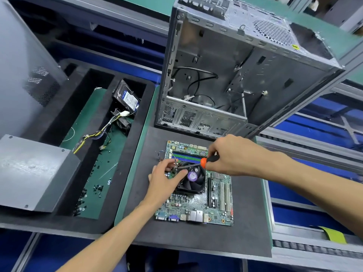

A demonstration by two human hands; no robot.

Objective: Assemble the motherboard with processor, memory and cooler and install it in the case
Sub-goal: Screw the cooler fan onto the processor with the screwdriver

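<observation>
Your mobo (198, 205) sits flat on the dark foam mat (245, 222), w/ the open case (235, 75) standing right behind it. Cooler fan (191, 178) is on the board, green RAM slots (186, 155) just beyond it. Your right hand (229, 156) grips the orange/black screwdriver (206, 161), shaft angled down-left toward the cooler's far-left corner. Left hand (167, 179) rests on the cooler's left edge, fingers curled around the screw spot, can't tell if they're actually pinching anything. Over on the left: HDD (127, 97), PSU (33, 173) w/ cable bundle (98, 134), and loose screws (88, 195) in the tray.
</observation>
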